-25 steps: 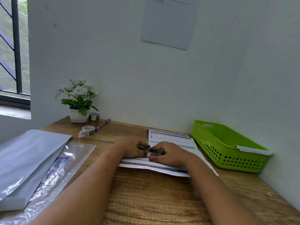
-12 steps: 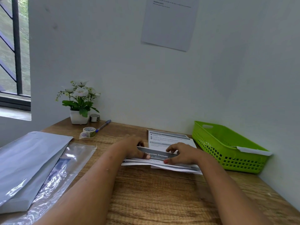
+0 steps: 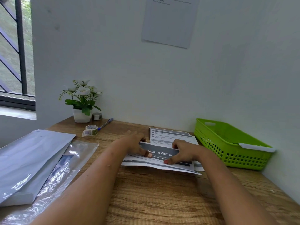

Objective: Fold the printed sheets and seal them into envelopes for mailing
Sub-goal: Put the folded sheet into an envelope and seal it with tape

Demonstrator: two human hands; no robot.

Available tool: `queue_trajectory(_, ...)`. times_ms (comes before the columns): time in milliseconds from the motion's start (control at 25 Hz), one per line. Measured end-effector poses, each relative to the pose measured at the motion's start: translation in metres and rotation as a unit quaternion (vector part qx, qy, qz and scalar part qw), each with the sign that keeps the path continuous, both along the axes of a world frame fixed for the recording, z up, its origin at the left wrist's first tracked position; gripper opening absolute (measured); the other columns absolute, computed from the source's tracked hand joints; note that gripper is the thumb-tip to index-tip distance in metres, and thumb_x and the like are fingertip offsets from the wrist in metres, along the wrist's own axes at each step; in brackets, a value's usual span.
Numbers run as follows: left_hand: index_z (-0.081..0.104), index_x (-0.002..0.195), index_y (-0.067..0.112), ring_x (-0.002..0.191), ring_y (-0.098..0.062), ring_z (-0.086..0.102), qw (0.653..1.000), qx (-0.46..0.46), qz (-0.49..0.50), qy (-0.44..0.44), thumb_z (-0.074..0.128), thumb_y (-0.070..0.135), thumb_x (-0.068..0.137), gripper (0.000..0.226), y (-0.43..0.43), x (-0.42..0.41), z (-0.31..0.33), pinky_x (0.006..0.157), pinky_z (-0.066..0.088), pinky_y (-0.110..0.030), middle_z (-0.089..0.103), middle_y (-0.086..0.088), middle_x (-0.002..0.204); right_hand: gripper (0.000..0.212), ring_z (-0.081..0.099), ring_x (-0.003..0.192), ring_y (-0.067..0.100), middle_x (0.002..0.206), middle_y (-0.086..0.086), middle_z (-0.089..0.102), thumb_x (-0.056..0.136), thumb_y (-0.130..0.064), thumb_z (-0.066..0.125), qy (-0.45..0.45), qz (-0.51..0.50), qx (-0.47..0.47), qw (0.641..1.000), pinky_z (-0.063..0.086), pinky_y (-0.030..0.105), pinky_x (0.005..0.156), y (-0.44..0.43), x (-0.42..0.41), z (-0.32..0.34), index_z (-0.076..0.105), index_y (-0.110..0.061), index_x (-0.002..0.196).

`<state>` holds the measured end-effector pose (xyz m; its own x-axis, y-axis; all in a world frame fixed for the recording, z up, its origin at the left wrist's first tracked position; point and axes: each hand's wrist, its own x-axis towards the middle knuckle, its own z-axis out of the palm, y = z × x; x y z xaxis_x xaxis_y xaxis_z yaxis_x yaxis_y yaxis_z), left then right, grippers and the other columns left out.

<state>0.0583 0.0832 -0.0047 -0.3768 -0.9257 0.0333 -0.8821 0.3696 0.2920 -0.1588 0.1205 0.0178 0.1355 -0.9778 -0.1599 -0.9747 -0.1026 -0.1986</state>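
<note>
Paper pinched on both sides: our left hand (image 3: 136,145) and right hand (image 3: 185,151) each grip the turned-over edge of the printed sheet (image 3: 159,152), thumbs on top by its dark "Organize Clothes" banner, fingers curled behind. It lies on the stack of sheets (image 3: 172,135) on the wooden table (image 3: 154,192), near the wall. Green basket (image 3: 235,146) just right of the stack. Grey envelopes (image 3: 32,156) well apart at left; tape roll (image 3: 91,129) and pen (image 3: 105,124) near the potted plant (image 3: 82,101).

table (image 3: 159,197) grainy matt wood | sheet (image 3: 159,153) matt paper | basket (image 3: 233,151) glossy green plastic
</note>
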Motion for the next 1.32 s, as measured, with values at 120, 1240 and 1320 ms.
queue_trajectory(120,0.043,0.134,0.027,0.132,-0.025,0.027,1.000,0.007,0.000,-0.008,0.067,0.059,0.074,0.072,0.001,0.001,0.000,0.109,0.027,-0.046,0.039,-0.003,0.142,0.071,0.048,0.111,0.019,0.124,0.000,0.049,0.067,-0.051,0.079,-0.049,0.008,-0.022,0.999,0.043,0.032,0.093,0.001,0.001,0.002,0.041,-0.023,0.121)
queue_trajectory(1240,0.056,0.108,0.022,0.107,-0.017,0.048,0.996,0.042,-0.058,0.052,0.065,0.055,0.078,0.045,0.016,-0.024,0.006,0.086,0.039,-0.031,0.054,0.001,0.126,0.043,0.045,0.124,0.014,0.129,-0.006,0.050,0.085,-0.042,0.062,-0.020,0.062,-0.008,0.998,0.035,0.028,0.095,0.008,0.009,0.005,0.054,-0.031,0.126)
queue_trajectory(1320,0.058,0.111,0.022,0.114,-0.018,0.049,0.995,0.031,-0.059,0.074,0.062,0.046,0.085,0.034,0.014,-0.024,0.004,0.092,0.038,-0.032,0.055,0.001,0.128,0.049,0.039,0.134,0.017,0.146,-0.004,0.042,0.092,-0.040,0.052,-0.003,0.076,-0.026,0.997,0.031,0.031,0.108,0.006,0.018,0.001,0.046,-0.027,0.139)
